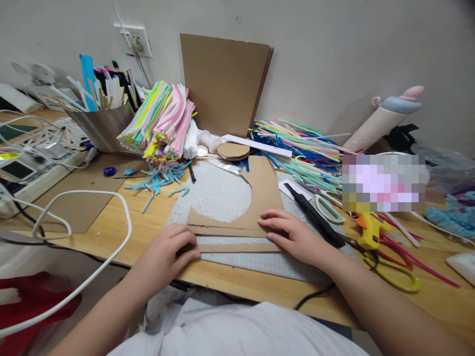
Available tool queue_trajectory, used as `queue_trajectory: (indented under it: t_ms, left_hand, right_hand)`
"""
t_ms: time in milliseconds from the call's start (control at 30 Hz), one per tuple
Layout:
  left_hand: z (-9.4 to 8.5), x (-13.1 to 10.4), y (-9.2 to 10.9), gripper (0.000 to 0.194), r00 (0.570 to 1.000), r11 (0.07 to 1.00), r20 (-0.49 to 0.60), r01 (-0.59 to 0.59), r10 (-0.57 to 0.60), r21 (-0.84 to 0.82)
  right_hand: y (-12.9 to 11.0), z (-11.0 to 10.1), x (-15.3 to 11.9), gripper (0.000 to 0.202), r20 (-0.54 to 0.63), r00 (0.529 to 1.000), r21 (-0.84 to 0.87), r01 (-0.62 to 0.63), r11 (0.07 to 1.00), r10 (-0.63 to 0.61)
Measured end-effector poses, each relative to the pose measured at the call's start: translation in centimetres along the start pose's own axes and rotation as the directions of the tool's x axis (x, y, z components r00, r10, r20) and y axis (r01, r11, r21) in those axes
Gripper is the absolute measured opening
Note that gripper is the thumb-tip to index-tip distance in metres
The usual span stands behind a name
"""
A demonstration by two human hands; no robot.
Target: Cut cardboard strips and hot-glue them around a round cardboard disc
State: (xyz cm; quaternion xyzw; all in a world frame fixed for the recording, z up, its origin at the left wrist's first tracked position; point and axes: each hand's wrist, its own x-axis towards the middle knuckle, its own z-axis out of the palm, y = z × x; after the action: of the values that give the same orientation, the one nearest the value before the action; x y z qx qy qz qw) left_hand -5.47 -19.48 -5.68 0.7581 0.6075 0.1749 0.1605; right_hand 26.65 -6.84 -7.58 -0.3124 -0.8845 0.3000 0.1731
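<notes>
A thin cardboard strip (pixel 237 247) lies on the grey cutting mat (pixel 256 264), just in front of a larger cardboard piece (pixel 261 193) with a big curved cut-out. My left hand (pixel 177 248) is at the left ends of both, its fingers curled and its thumb closed on the end of the strip. Over the right part of the larger piece, my right hand (pixel 291 236) rests with fingers extended, its lowest fingertip by the strip. A black utility knife (pixel 313 212) lies on the mat beyond my right hand.
Pipe cleaner bundles (pixel 163 118) and a metal holder (pixel 102 128) of sticks stand back left. Cardboard sheets (pixel 224 84) lean on the wall. Rightward lie yellow-handled scissors (pixel 399 279), a yellow glue gun (pixel 369 230) and loose pipe cleaners (pixel 297 138). A white cable (pixel 128 217) loops at left.
</notes>
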Motion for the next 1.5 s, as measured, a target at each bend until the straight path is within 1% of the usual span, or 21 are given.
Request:
queue_trajectory:
  t_ms: [67, 133, 200, 333, 467, 600, 733, 833, 1000, 1133, 1200, 1267, 1333, 1367, 1433, 1500]
  left_hand:
    - [0.1, 0.4, 0.8, 0.013, 0.997, 0.997, 0.012, -0.071, 0.07, 0.031]
    - [0.5, 1.1, 1.8, 0.015, 0.996, 0.994, -0.002, -0.084, 0.084, 0.064]
    - [1.1, 1.8, 2.6, 0.02, 0.998, 0.996, -0.042, -0.046, 0.049, 0.081]
    - [2.5, 2.8, 3.6, 0.013, 0.994, 0.993, -0.106, 0.023, -0.01, 0.119]
    - [3.4, 3.0, 3.8, 0.006, 0.991, 0.986, -0.13, 0.057, -0.037, 0.155]
    - [3.7, 3.1, 3.8, 0.016, 0.99, 0.983, -0.135, 0.069, -0.045, 0.172]
    - [3.6, 3.3, 4.0, 0.02, 0.991, 0.978, -0.125, 0.067, -0.043, 0.196]
    - [3.1, 3.1, 3.8, 0.023, 0.989, 0.967, -0.135, 0.087, -0.055, 0.241]
    - [1.7, 1.9, 2.3, 0.031, 0.975, 0.925, -0.191, 0.177, -0.117, 0.337]
    - [0.9, 1.3, 1.4, 0.04, 0.972, 0.874, -0.167, 0.222, -0.164, 0.433]
    - [0.7, 1.4, 1.5, 0.042, 0.972, 0.857, -0.148, 0.231, -0.182, 0.461]
    - [0.7, 1.6, 1.9, 0.041, 0.968, 0.843, -0.163, 0.245, -0.189, 0.479]
    - [1.0, 2.0, 2.5, 0.036, 0.968, 0.866, -0.188, 0.232, -0.163, 0.442]
    - [1.3, 2.2, 3.0, 0.031, 0.972, 0.891, -0.187, 0.206, -0.14, 0.405]
    - [2.2, 2.7, 4.1, 0.02, 0.985, 0.942, -0.152, 0.122, -0.077, 0.313]
    - [3.2, 3.3, 5.3, 0.014, 0.993, 0.966, -0.112, 0.054, -0.025, 0.255]
  right_hand:
    - [0.0, -0.1, 0.1, 0.031, 0.0, 1.0, -0.002, 0.005, 1.0, -0.005]
    - [0.1, -0.1, 0.3, 0.03, 0.0, 1.0, -0.009, 0.009, 1.0, -0.009]
    - [0.0, -0.2, 0.5, 0.029, -0.001, 1.0, -0.023, 0.009, 1.0, -0.009]
    - [-0.4, 0.1, 0.6, 0.031, -0.002, 1.0, -0.083, -0.011, 0.996, 0.011]
    - [-1.0, 0.6, 0.7, 0.041, 0.04, 0.999, -0.163, -0.016, 0.986, 0.023]
    - [-1.3, 0.9, 0.9, 0.044, 0.084, 0.996, -0.206, -0.023, 0.978, 0.041]
    - [-1.4, 0.8, 1.1, 0.041, 0.091, 0.994, -0.231, -0.041, 0.972, 0.064]
    - [-1.4, 0.8, 1.1, 0.042, 0.088, 0.994, -0.244, -0.046, 0.969, 0.069]
    - [-1.3, 0.9, 1.1, 0.041, 0.081, 0.995, -0.251, -0.044, 0.967, 0.066]
    - [-1.2, 0.9, 1.1, 0.042, 0.074, 0.996, -0.243, -0.038, 0.969, 0.058]
    - [-1.2, 1.0, 1.1, 0.042, 0.072, 0.996, -0.238, -0.037, 0.971, 0.056]
    - [-1.3, 1.0, 1.1, 0.042, 0.071, 0.996, -0.233, -0.037, 0.972, 0.055]
    - [-1.3, 1.1, 1.1, 0.042, 0.071, 0.996, -0.225, -0.039, 0.974, 0.056]
    - [-1.3, 1.0, 1.1, 0.042, 0.072, 0.996, -0.218, -0.04, 0.975, 0.057]
    - [-1.2, 0.9, 1.1, 0.042, 0.076, 0.995, -0.198, -0.041, 0.979, 0.057]
    - [-1.1, 0.7, 1.2, 0.043, 0.083, 0.995, -0.167, -0.043, 0.985, 0.057]
